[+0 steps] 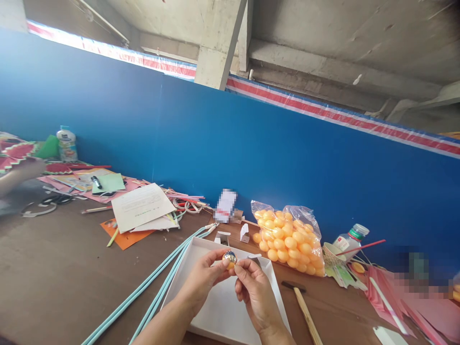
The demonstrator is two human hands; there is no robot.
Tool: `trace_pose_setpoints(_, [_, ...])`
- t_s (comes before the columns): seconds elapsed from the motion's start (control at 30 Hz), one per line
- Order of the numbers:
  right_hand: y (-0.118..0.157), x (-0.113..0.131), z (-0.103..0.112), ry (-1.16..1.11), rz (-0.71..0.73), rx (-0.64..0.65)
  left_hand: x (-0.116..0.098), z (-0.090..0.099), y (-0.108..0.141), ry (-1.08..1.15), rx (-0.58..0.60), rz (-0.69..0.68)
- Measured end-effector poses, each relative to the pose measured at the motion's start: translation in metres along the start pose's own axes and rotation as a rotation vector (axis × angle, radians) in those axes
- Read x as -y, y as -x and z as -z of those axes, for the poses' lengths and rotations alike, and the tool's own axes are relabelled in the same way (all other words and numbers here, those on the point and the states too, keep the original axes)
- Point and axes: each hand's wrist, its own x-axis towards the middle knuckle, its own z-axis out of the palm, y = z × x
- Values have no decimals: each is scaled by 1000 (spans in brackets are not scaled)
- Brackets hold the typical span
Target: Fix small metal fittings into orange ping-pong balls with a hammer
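Observation:
My left hand [204, 278] grips a shiny silver ball [229, 258] between thumb and fingers, above a shallow white box lid or tray [223, 306]. An orange patch shows on the ball's underside; whether it is a second ball or a reflection I cannot tell. My right hand [255, 292] is closed in a pinch at the ball's lower right, and what its fingertips hold, if anything, is hidden. Just right of the tray lies a hammer [304, 306] with a wooden handle.
A clear bag of orange balls [287, 239] stands behind the tray. Light-blue cords [154, 282] run along its left. Papers [142, 208] and straws lie farther left, near another person's arm [21, 177]. A bottle [350, 242] and pink paper [413, 297] are at right, before a blue partition [215, 139].

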Motion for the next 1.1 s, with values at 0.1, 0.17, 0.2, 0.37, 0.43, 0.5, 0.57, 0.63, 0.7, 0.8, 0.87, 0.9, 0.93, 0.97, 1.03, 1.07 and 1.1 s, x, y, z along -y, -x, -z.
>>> trace_pose_setpoints(0.1, [1,0,0,-3,6,9,1,0,0,-3,-4,-2])
trace_pose_setpoints(0.17, [0,0,0,-4,9,14,1,0,-1,-9,-9,-6])
trace_pose_setpoints(0.2, [0,0,0,-4,9,15,1,0,-1,-12,-8,-8])
trace_pose_setpoints(0.37, [0,0,1,-2,11,18,1,0,-1,-13,-5,-6])
trace_pose_setpoints(0.43, [1,-1,1,2,15,24,1,0,-2,-13,-3,-4])
trace_pose_setpoints(0.5, [1,-1,2,6,15,30,2,1,-2,-15,0,-2])
trace_pose_setpoints(0.57, [1,-2,2,13,13,31,2,1,-2,-16,3,-5])
trace_pose_setpoints(0.63, [0,-2,3,17,15,31,2,2,-3,-17,5,-4])
trace_pose_setpoints(0.7, [0,-2,3,14,17,34,2,2,-3,-19,7,-2])
trace_pose_setpoints(0.8, [1,-1,3,6,16,37,2,2,-3,-21,7,-2])
trace_pose_setpoints(0.87, [1,-1,3,0,11,36,2,2,-3,-23,5,-4])
trace_pose_setpoints(0.9, [1,-1,3,-1,7,36,2,2,-3,-23,5,-3])
trace_pose_setpoints(0.93, [1,-1,3,-3,4,37,2,2,-3,-22,5,-2])
trace_pose_setpoints(0.97, [1,-1,3,-4,1,39,3,2,-3,-21,7,-1])
trace_pose_setpoints(1.03, [1,-1,3,-5,1,42,3,2,-3,-19,6,3])
trace_pose_setpoints(1.07, [0,-1,3,-8,3,43,2,2,-3,-19,6,5])
trace_pose_setpoints(1.1, [0,-1,3,-12,4,44,2,2,-3,-19,5,7])
